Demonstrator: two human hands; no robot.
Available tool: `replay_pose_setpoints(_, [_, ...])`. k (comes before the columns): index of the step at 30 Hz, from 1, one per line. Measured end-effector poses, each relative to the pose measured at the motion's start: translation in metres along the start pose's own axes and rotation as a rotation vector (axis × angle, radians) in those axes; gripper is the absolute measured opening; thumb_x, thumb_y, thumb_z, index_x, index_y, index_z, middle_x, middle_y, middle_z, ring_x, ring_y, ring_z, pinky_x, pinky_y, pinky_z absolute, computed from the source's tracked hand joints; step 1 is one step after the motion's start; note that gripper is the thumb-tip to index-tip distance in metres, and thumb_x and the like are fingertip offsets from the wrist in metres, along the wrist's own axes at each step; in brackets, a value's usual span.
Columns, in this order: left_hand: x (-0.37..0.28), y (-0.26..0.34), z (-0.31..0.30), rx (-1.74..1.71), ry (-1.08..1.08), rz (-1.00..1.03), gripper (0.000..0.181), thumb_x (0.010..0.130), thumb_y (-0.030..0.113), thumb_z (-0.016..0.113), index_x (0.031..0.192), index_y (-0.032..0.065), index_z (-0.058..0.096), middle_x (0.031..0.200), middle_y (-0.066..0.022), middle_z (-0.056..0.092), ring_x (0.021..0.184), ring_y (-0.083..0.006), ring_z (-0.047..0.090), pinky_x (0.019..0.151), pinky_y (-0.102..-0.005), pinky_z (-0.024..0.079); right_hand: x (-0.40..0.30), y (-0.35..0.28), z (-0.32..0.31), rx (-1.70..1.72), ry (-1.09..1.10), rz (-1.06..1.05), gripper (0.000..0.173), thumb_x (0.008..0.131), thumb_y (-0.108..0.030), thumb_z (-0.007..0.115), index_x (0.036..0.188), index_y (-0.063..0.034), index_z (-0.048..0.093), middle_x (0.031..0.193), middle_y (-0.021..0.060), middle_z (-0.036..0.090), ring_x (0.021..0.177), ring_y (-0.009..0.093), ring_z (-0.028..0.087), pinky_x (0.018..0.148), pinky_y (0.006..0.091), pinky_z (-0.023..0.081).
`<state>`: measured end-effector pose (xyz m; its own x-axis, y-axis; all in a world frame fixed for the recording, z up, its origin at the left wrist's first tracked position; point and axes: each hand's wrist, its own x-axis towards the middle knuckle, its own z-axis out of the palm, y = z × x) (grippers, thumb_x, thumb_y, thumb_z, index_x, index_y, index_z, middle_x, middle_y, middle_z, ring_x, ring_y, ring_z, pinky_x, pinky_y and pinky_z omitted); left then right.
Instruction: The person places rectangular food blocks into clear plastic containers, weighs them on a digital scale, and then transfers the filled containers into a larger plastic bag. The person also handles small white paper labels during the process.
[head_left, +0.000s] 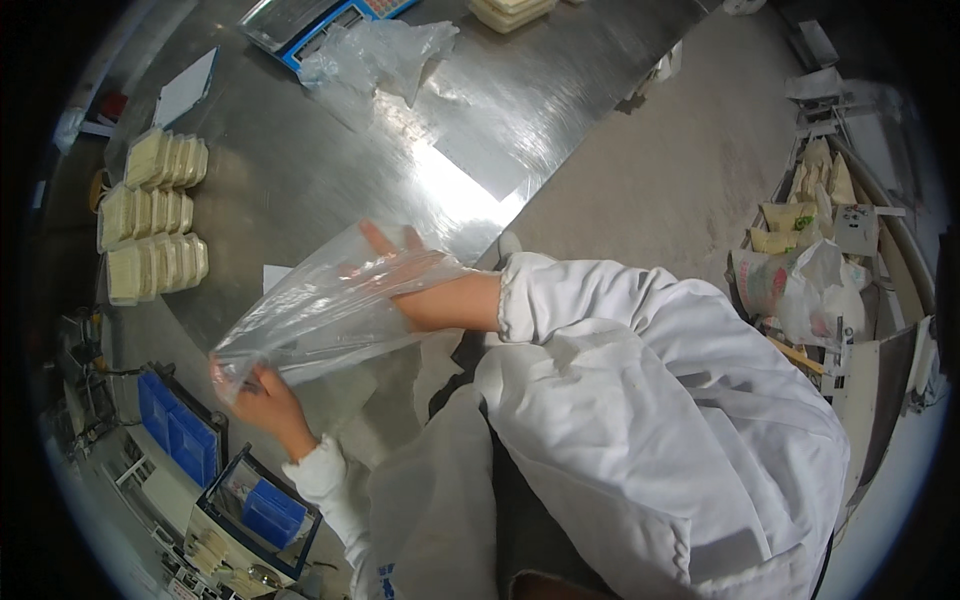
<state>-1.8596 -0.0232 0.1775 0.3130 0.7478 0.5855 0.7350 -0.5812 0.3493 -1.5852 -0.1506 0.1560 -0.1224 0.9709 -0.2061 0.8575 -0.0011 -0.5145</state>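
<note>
A clear plastic bag (322, 315) is stretched between my two hands, over the near edge of a steel table (300, 165). My left hand (262, 397) grips one end of it at the lower left, the film bunched in the fingers. Inside the bag is my right hand (390, 262), its fingers spread and seen through the film, with the forearm coming out of the bag's mouth. Beyond my hands, another crumpled clear bag (382, 56) lies against a blue scale (322, 34). Both arms wear white sleeves.
Stacks of filled clear plastic boxes (154, 214) stand at the table's left; more boxes (510, 11) are at the far side. Blue bins (180, 427) are at the lower left. Bags and packages (802, 277) fill a rack on the right, past the floor (645, 172).
</note>
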Motion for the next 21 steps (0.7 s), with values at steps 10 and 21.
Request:
replay_pose_setpoints(10, [-0.026, 0.017, -0.02, 0.108, -0.156, -0.077, 0.081, 0.07, -0.013, 0.041, 0.149, 0.0044, 0.045, 0.145, -0.0219, 0.05, 0.131, -0.041, 0.048, 0.116, -0.0449, 0.032, 0.031, 0.033, -0.028, 0.473, -0.08, -0.382, 0.066, 0.087, -0.02, 0.067, 0.147, -0.0105, 0.043, 0.142, 0.0205, 0.05, 0.124, 0.042, 0.055, 0.104, 0.0468, 0.046])
replay_pose_setpoints(21, [-0.086, 0.009, -0.067, -0.421, 0.38, -0.861, 0.057, 0.096, -0.003, 0.056, 0.149, 0.0041, 0.035, 0.143, -0.0145, 0.05, 0.124, -0.0255, 0.056, 0.103, -0.0364, 0.048, -0.023, 0.17, -0.003, 0.164, 0.303, -0.157, 0.024, 0.075, -0.007, 0.063, 0.099, -0.0073, 0.066, 0.092, 0.0122, 0.064, 0.088, 0.034, 0.064, 0.073, 0.0452, 0.054])
